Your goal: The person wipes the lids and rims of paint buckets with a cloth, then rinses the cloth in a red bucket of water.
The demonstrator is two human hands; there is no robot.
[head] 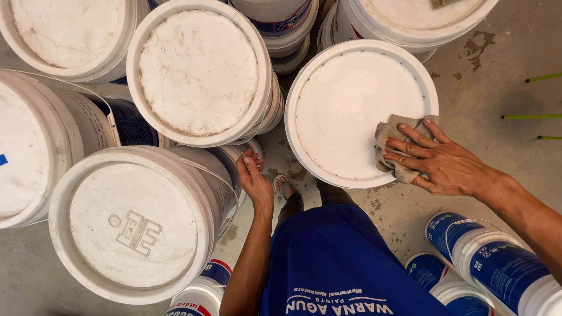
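Right hand (442,164) lies flat, palm down, fingers spread and pointing left, pressing a crumpled beige cloth (395,143) onto the lid of a white bucket (351,111). The cloth sits under the fingertips at the lid's right edge, bunched, with part hanging over the rim. The rest of that lid looks clean and smooth, with a thin brown line of grime along the near-left rim.

Left hand (254,178) is loosely curled with nothing in it, fingertips touching the side of the near-left bucket (132,225), close to its wire handle. That bucket's lid is dusty and has an embossed mark in the middle.

Other white buckets crowd the left and far side: one with a stained, crusted lid (199,70) just left of the wiped one, another at far left (64,32), and one cut off by the left edge (23,149). Smaller blue-and-white paint cans (497,263) lie on their sides on the near right.

The concrete floor (515,64) is grey and blotchy. Thin green rods (527,117) lie at the right edge. A foot in a sandal (284,186) shows between the buckets, with a blue shirt (339,263) below it.
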